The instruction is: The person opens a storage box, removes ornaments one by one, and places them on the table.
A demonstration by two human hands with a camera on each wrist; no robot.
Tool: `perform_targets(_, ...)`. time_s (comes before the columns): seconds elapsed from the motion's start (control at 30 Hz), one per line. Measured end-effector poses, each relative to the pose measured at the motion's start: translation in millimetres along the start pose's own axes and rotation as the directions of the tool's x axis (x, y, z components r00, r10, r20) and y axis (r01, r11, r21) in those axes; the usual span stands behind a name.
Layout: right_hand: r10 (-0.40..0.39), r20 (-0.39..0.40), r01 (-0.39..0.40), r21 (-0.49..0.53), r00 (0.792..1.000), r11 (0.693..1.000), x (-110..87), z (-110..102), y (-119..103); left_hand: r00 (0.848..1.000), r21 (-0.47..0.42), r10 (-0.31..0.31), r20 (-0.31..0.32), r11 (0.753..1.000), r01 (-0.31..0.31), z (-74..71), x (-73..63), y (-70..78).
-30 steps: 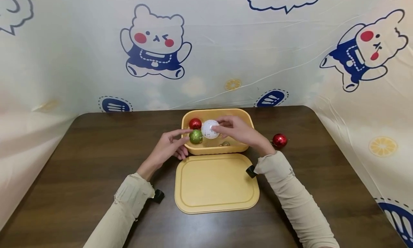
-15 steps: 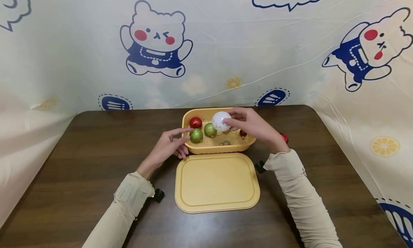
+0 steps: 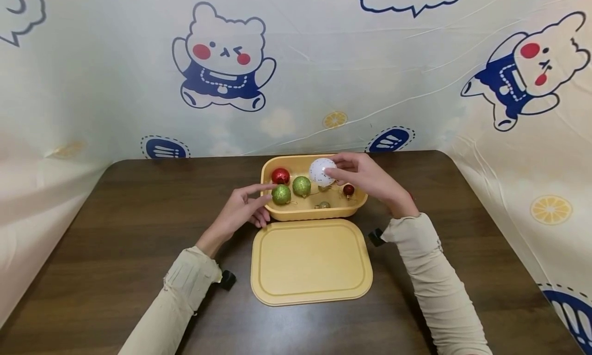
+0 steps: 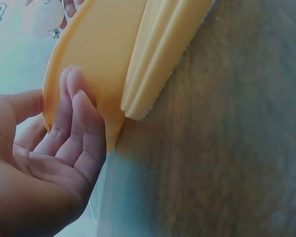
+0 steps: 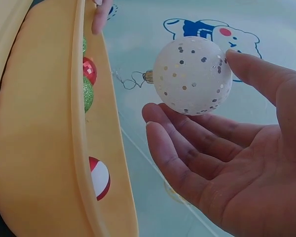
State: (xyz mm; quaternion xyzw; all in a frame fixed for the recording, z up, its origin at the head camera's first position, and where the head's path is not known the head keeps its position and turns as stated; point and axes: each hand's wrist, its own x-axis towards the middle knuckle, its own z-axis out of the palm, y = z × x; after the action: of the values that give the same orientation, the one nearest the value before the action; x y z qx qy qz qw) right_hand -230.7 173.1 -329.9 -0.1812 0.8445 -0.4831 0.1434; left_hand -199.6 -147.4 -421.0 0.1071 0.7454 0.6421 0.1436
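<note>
My right hand [image 3: 370,176] holds a white Christmas bauble [image 3: 322,172] with gold and silver dots, thumb on one side and fingers on the other. It hangs over the yellow box [image 3: 319,213], its wire hook [image 5: 131,80] free in the right wrist view. My left hand [image 3: 242,206] grips the box's left front corner, with index finger and thumb over the rim and the other fingers outside. In the box are a red bauble [image 3: 280,176], two green glitter baubles [image 3: 301,186], a small dark red bauble [image 3: 348,190] and small gold ones [image 3: 324,205].
The yellow lid [image 3: 312,262] lies flat on the dark wooden table [image 3: 115,252], just in front of the box. A printed cloth [image 3: 310,72] hangs behind the table. Another red bauble shows barely behind the right wrist.
The white bauble has moved right and slightly back with my right hand, uncovering the second green bauble and the small dark red one. My left hand stays at the corner.
</note>
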Motion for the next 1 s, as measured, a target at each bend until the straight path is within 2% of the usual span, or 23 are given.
perform_targets(0.17,-0.006,-0.009,0.005,-0.026,1.000,1.000,-0.2,-3.9,3.7,1.000,0.001,0.005,0.005,1.000,-0.005,1.5,0.9,0.1)
perform_targets(0.33,0.000,-0.024,0.000,0.004,1.000,1.000,-0.6,-11.1,11.4,1.000,-0.002,0.002,0.002,1.000,-0.002,1.8,1.0,0.7)
perform_targets(1.0,0.090,-0.052,-0.090,0.000,0.995,0.996,-1.4,-32.9,32.9,1.000,0.013,-0.006,-0.006,1.000,0.006,-0.5,0.7,-1.0)
